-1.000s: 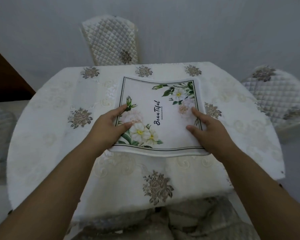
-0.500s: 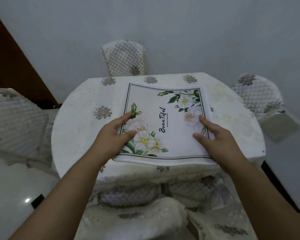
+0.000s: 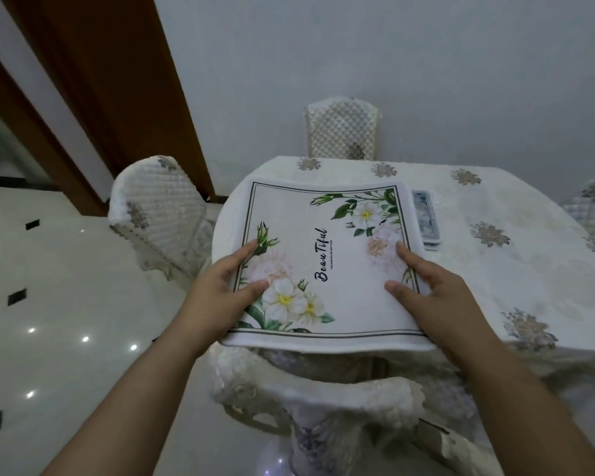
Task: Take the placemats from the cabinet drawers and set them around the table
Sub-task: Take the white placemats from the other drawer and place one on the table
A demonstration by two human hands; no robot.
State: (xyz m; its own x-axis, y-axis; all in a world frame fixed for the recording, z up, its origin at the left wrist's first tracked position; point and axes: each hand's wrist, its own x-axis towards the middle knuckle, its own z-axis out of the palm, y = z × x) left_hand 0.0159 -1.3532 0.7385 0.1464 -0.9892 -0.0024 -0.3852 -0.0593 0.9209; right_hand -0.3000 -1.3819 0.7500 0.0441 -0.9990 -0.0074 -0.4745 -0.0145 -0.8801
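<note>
The left hand (image 3: 217,293) and right hand (image 3: 437,290) are gripping, fingers curled round its side edges, a white floral square fabric placemat (image 3: 323,252) over the near edge of the cream-clothed desk (image 3: 495,269).

The placemat (image 3: 327,255) is showing white with a thin dark border, white and pink flowers, green leaves and black script. The tablecloth (image 3: 529,269) is showing cream with grey-gold flower motifs. The floor (image 3: 59,297) is gleaming white with small black squares.
</note>
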